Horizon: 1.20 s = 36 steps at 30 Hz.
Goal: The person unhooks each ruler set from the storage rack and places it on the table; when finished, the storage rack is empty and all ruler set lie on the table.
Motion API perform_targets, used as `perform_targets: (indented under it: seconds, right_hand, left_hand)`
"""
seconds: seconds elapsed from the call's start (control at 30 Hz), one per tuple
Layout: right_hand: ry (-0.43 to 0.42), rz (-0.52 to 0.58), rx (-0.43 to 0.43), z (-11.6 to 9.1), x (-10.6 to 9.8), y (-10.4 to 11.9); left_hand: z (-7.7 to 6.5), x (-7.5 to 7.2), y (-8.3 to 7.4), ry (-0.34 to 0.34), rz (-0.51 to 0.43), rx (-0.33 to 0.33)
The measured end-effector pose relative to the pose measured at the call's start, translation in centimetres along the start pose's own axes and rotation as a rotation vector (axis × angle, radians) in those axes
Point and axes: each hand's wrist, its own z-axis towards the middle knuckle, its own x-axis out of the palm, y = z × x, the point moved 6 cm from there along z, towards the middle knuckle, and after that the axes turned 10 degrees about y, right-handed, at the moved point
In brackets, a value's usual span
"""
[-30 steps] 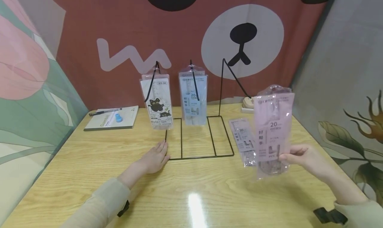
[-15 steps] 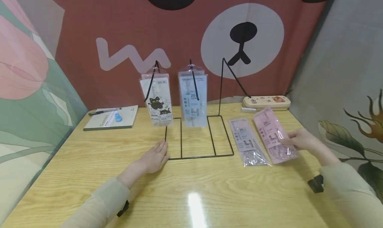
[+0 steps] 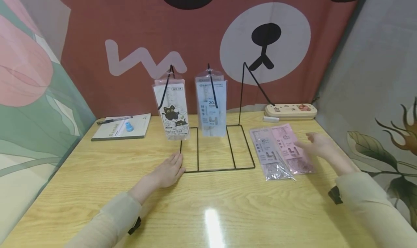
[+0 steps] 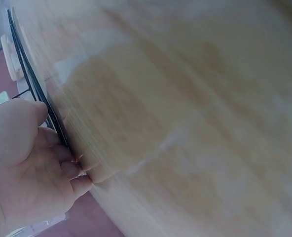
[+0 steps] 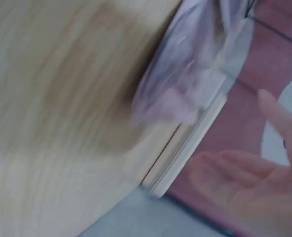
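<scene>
My left hand point(image 3: 168, 171) rests at the front left corner of a black wire display rack point(image 3: 215, 170), fingers against its base wire; the left wrist view shows the hand point(image 4: 37, 158) beside the dark wires. My right hand point(image 3: 317, 145) holds nothing. Its fingers and thumb are apart, just right of a pink ruler set packet point(image 3: 291, 146) lying on the table. A greyish-lilac ruler set packet point(image 3: 268, 152) lies left of the pink one, their edges overlapping. The blurred right wrist view shows the spread right hand point(image 5: 254, 182) apart from the pink packet point(image 5: 170, 94).
A white ruler set with black cats point(image 3: 172, 114) hangs on the rack's left hook, a blue ruler set point(image 3: 213, 114) on the middle one. The right hook point(image 3: 258, 85) is bare. A pencil case point(image 3: 290, 111), eraser-like white block point(image 3: 271, 120) and notebook point(image 3: 140, 128) sit farther back.
My right hand has lowered the pink packet onto the table beside the lilac one, slid it left and let go. The left hand has stayed at the rack.
</scene>
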Motion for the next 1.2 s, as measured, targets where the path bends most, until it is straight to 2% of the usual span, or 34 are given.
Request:
perform_targets:
  seconds: [0.13,0.23,0.4,0.53,0.8,0.93,1.2]
  right_hand:
    - [-0.056,0.148,-0.144,0.4,0.3,3.5]
    - [-0.067,0.261,-0.216,1.0,0.5,6.0]
    - [-0.017,0.408,-0.324,2.7,2.0,10.0]
    - [0.041,0.449,-0.376,4.1,3.7,12.7]
    - [0.076,0.478,-0.462,5.8,5.8,17.7]
    - [0.097,0.522,-0.46,6.7,6.8,19.5]
    - [0.1,0.684,-0.366,8.0,8.2,21.4]
  left_hand:
    - [-0.1,0.0,-0.2,0.004,0.005,0.0]
    - [0.0,0.0,-0.2,0.003,0.009,0.0]
    - [0.1,0.1,0.0,0.016,0.001,-0.015]
    - [0.2,0.1,0.0,0.022,-0.001,-0.019]
    - [0.0,-0.1,-0.1,0.009,0.007,-0.019]
    - [-0.1,-0.1,-0.1,0.009,0.002,-0.023]
    - [-0.1,-0.1,-0.2,0.003,0.009,-0.016]
